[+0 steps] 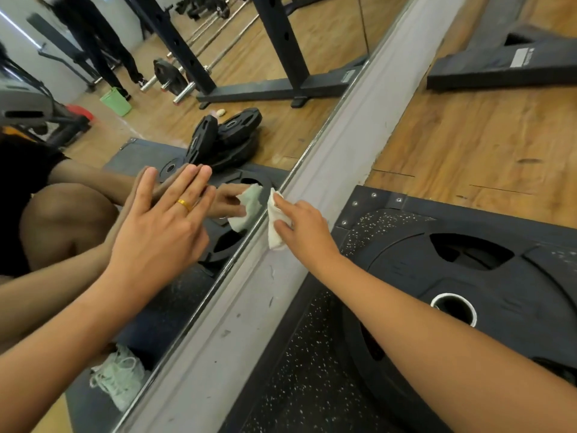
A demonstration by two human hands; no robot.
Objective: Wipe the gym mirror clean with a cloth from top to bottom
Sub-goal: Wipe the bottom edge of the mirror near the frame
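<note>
Pinching cloth (274,228), right grip (304,223) presses it to mirror (156,120) bottom edge beside grey ledge (359,120), probably last strip. Left grip (162,226) flat, fingers straight, holding nothing, on glass, likely bracing.

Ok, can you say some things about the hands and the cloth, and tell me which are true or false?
1. The right hand holds the cloth. True.
2. The cloth is blue. False: it is white.
3. The left hand lies flat on the mirror. True.
4. The ring is on the right hand. False: it is on the left hand.
5. A weight plate lies beside the right arm. True.
</note>
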